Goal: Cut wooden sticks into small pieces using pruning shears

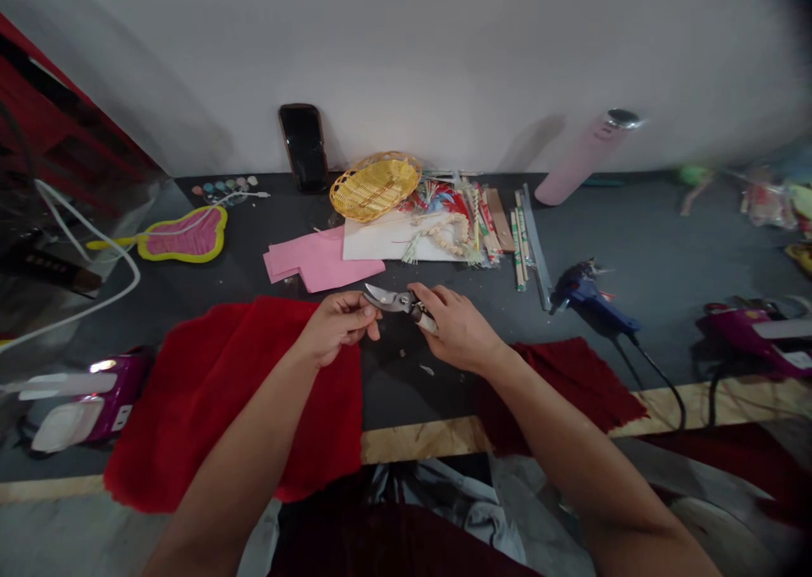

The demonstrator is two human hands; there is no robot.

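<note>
Both my hands are raised over the dark tabletop [406,391], holding a pair of steel pruning shears [390,300] between them. My left hand [339,327] pinches the shears near the pivot, with the blades pointing left and slightly open. My right hand [453,327] wraps the handles, and its fingers hide most of them. A red felt sheet [222,399] lies beneath my left forearm, and a second red piece [564,382] lies under my right wrist. Small pale scraps [426,370] lie on the table below the shears.
Pink paper sheets [320,260], a woven yellow basket [374,186], a braided straw strand [441,234] and bundled sticks [518,243] lie ahead. A blue glue gun [589,296] lies to the right. Purple appliances [114,399] stand at both sides.
</note>
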